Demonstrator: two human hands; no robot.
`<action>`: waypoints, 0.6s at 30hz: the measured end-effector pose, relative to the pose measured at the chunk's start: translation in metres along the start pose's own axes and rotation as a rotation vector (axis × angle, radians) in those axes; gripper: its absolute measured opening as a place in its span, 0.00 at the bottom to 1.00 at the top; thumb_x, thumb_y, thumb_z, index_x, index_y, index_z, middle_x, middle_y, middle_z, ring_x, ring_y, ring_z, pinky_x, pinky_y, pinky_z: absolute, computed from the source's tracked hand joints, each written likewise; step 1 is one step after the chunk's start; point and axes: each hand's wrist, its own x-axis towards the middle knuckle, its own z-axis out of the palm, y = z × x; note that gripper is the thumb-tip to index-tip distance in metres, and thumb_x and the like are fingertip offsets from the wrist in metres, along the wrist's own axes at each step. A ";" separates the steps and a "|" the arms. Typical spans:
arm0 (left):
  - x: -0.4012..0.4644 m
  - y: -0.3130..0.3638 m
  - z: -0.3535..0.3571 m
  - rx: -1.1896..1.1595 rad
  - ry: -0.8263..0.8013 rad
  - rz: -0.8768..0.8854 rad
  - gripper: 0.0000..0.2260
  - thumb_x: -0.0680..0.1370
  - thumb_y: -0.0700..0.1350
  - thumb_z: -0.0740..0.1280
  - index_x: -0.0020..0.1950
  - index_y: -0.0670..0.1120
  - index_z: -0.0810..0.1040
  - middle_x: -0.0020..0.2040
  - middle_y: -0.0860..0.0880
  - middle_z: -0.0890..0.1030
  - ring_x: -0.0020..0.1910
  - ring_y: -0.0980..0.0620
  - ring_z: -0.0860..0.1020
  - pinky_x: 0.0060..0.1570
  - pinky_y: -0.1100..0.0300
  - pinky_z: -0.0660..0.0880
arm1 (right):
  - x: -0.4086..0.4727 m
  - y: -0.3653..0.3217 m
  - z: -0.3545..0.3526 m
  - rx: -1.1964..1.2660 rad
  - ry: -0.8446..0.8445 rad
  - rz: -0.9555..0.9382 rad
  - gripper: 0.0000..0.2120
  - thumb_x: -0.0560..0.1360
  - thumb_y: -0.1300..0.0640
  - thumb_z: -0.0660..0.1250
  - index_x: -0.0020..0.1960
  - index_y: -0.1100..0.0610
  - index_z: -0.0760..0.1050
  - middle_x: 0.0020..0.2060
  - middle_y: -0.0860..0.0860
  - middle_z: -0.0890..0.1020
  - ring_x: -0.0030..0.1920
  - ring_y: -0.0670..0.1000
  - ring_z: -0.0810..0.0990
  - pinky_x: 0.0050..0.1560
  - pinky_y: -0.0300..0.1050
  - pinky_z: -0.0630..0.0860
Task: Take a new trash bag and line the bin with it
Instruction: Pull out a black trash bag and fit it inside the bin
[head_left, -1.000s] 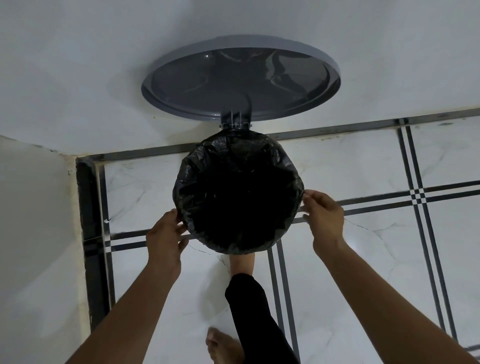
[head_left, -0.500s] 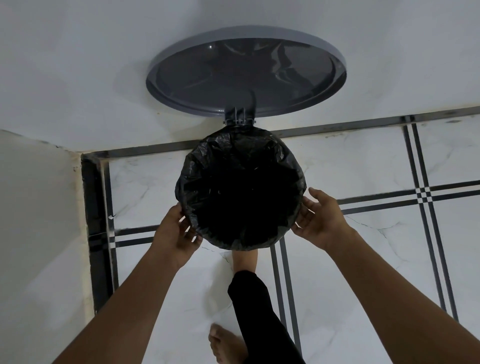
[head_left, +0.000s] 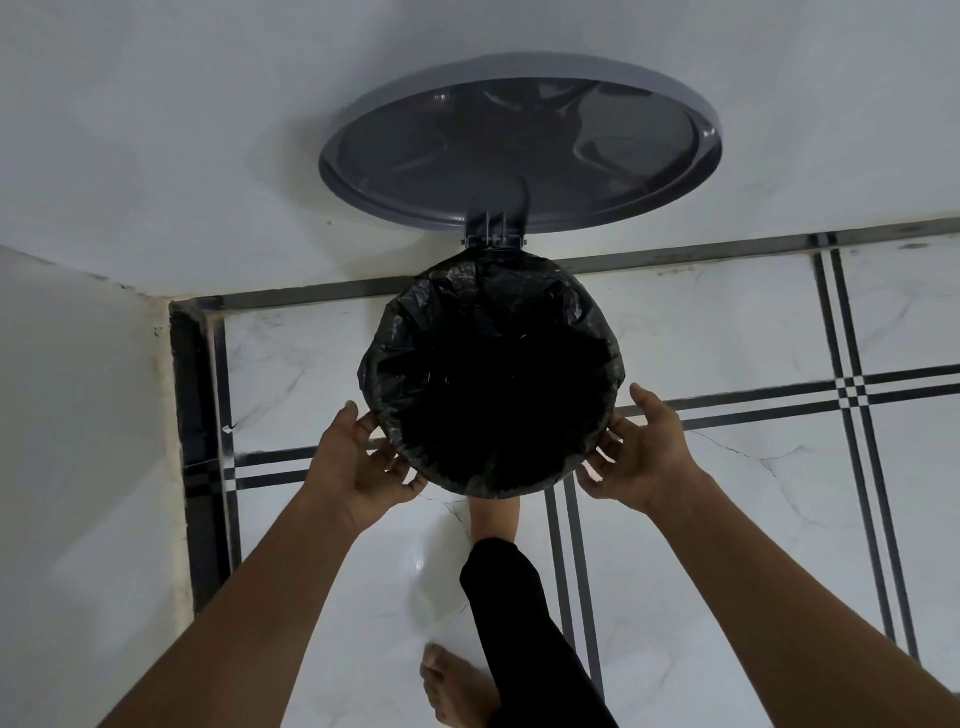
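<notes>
Bin (head_left: 519, 486) on the tiled floor (head_left: 753, 519), lid (head_left: 519, 150) raised, already wears the black trash bag (head_left: 467, 296); left hand (head_left: 358, 462) and right hand (head_left: 644, 452), both spread loose against its sides, should smooth the overhang evenly downward

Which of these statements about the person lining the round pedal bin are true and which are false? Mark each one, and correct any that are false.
1. The round grey plastic lid is raised open. True.
2. The crinkled black plastic trash bag is folded over the bin's rim. True.
3. The left hand holds the lid. False: it is at the bag's lower left edge, fingers spread.
4. The right hand rests on the floor. False: it is beside the bag's lower right edge.
5. A bare foot reaches under the bin's front. True.
</notes>
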 end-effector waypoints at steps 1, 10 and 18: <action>0.000 -0.001 0.000 -0.035 -0.012 0.001 0.19 0.83 0.60 0.60 0.58 0.47 0.81 0.58 0.43 0.81 0.56 0.43 0.81 0.54 0.42 0.79 | -0.001 0.002 0.000 -0.001 0.000 -0.002 0.23 0.76 0.38 0.63 0.50 0.58 0.80 0.47 0.54 0.82 0.53 0.55 0.79 0.64 0.54 0.73; -0.001 -0.007 0.004 -0.076 -0.064 0.020 0.24 0.81 0.64 0.61 0.67 0.50 0.80 0.64 0.42 0.81 0.62 0.41 0.80 0.55 0.39 0.78 | -0.003 0.005 0.005 0.039 0.004 -0.039 0.22 0.78 0.38 0.62 0.49 0.58 0.79 0.42 0.53 0.79 0.48 0.53 0.78 0.62 0.54 0.73; -0.004 -0.010 0.000 -0.109 -0.046 0.045 0.26 0.80 0.65 0.64 0.59 0.43 0.82 0.59 0.43 0.83 0.56 0.44 0.83 0.53 0.46 0.82 | -0.008 0.004 0.011 0.042 0.049 -0.070 0.21 0.79 0.40 0.59 0.49 0.56 0.81 0.44 0.52 0.81 0.51 0.53 0.78 0.61 0.55 0.73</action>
